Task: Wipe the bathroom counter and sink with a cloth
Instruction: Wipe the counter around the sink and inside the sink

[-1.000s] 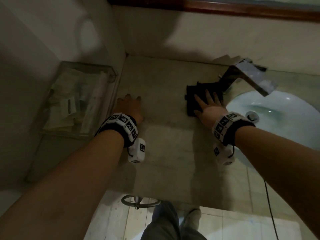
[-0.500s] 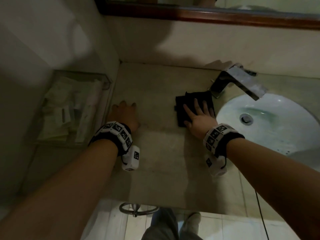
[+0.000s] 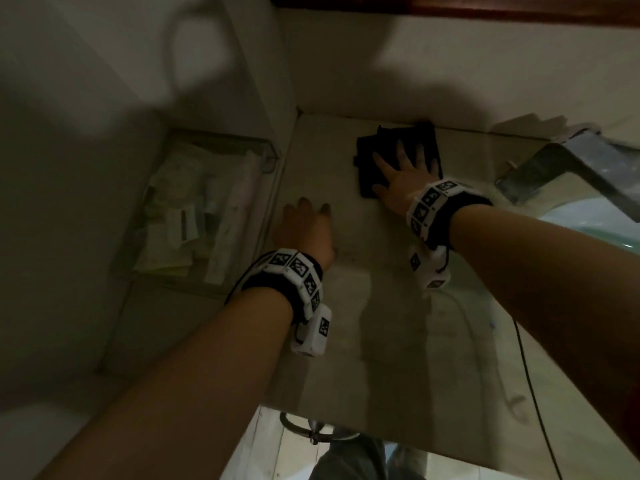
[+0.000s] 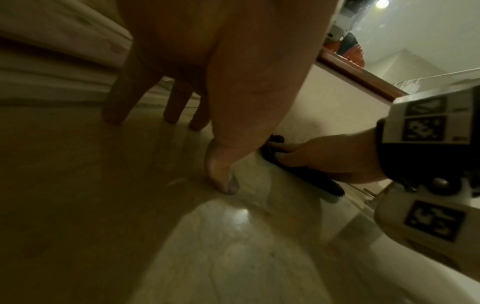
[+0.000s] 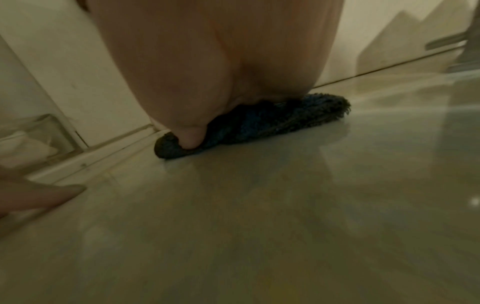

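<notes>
A dark folded cloth (image 3: 377, 154) lies on the beige stone counter (image 3: 363, 323) close to the back wall. My right hand (image 3: 401, 174) lies flat on the cloth with fingers spread and straight, pressing it down. In the right wrist view the palm covers the cloth (image 5: 272, 121) and the thumb pushes into its edge. My left hand (image 3: 304, 226) rests on the counter near its left edge, fingers straight, holding nothing; the left wrist view shows its fingertips (image 4: 223, 181) touching the stone. The white sink (image 3: 602, 223) is at the far right.
A chrome faucet (image 3: 568, 164) stands at the right behind the sink. A clear tray (image 3: 194, 209) of packets sits on a lower ledge to the left. The back wall and a wooden mirror frame (image 3: 450, 8) bound the counter. A cable (image 3: 530, 393) hangs over the front edge.
My right hand has slid the cloth away from the faucet, leftward and back toward the wall. The left hand has stayed planted on the counter.
</notes>
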### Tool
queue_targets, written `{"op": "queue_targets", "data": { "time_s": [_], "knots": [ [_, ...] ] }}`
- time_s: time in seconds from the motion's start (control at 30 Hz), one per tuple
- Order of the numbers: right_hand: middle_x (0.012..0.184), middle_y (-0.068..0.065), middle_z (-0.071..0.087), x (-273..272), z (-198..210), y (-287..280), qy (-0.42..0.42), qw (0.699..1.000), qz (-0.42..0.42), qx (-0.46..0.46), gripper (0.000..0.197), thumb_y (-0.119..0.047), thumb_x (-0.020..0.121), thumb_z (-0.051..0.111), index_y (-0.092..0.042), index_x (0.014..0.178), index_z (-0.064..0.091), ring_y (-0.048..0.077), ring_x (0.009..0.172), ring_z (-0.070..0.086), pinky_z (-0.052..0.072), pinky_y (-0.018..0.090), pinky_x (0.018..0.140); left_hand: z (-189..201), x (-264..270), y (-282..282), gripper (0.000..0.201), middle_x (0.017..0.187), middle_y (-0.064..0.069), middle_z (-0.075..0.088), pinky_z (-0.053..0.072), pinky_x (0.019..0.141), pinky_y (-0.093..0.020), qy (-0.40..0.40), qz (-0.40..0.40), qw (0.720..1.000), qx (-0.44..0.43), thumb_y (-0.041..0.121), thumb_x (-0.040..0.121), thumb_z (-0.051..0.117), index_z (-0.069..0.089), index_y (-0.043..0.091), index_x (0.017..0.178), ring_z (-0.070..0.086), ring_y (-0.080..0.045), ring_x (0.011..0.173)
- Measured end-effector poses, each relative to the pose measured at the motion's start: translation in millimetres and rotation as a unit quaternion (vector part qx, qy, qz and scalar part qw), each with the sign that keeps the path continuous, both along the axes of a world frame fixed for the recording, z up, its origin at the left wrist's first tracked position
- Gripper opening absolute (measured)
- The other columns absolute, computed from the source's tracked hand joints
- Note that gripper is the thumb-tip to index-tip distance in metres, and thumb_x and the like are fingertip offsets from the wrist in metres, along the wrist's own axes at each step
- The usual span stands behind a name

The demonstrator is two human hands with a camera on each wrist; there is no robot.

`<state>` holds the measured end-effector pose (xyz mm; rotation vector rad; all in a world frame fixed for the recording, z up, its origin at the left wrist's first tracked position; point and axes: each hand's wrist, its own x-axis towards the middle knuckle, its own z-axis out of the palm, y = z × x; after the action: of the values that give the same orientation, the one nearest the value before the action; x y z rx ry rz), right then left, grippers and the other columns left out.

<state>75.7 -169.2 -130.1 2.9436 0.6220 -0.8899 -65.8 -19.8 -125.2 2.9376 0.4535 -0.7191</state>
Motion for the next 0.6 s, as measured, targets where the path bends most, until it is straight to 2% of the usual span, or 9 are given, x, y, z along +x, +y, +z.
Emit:
{"op": "queue_targets", "data": {
  "time_s": [0.2, 0.4, 0.53, 0.6],
  "knots": [
    [0.162, -0.002, -0.017, -4, -1, -9, -0.002, 1.000, 0.025, 0.003, 0.062, -0.052, 0.100, 0.032, -0.047, 0.151, -0.003, 0.032, 0.148, -0.015, -0.003, 0.054, 0.120, 1, 0, 1, 0.084, 0.147, -0.013, 0.028, 0.043, 0.098, -0.045, 0.014, -0.007, 1.000, 0.002, 0.049, 0.083, 0.065, 0.022, 0.027, 0.152, 0.032, -0.037, 0.129],
    [0.163, -0.002, -0.014, -40, 5, -57, 0.026, 0.997, 0.067, 0.007, 0.060, -0.045, 0.102, 0.035, -0.044, 0.153, 0.004, 0.031, 0.149, -0.014, -0.001, 0.052, 0.120, 4, -1, -3, 0.088, 0.156, -0.015, 0.017, 0.035, 0.107, -0.046, 0.036, 0.000, 0.999, 0.002, 0.056, 0.084, 0.062, 0.017, 0.027, 0.154, 0.028, -0.041, 0.135],
    [0.164, -0.002, -0.009, -66, 2, -103, 0.022, 0.996, 0.067, 0.045, 0.057, -0.038, 0.103, 0.039, -0.042, 0.153, 0.013, 0.030, 0.149, -0.012, -0.001, 0.048, 0.121, 5, -12, -19, 0.073, 0.157, -0.017, 0.016, 0.032, 0.112, -0.049, 0.031, 0.032, 0.999, -0.005, 0.048, 0.091, 0.056, 0.023, 0.024, 0.152, 0.026, -0.042, 0.137],
    [0.164, -0.002, -0.007, -77, -1, -123, 0.015, 0.996, 0.066, 0.050, 0.057, -0.035, 0.103, 0.040, -0.041, 0.153, 0.015, 0.029, 0.149, -0.010, 0.002, 0.047, 0.121, 3, -23, -37, 0.061, 0.155, -0.015, 0.022, 0.035, 0.109, -0.049, 0.021, 0.037, 0.999, -0.007, 0.045, 0.094, 0.050, 0.031, 0.024, 0.149, 0.029, -0.041, 0.135]
  ]
}}
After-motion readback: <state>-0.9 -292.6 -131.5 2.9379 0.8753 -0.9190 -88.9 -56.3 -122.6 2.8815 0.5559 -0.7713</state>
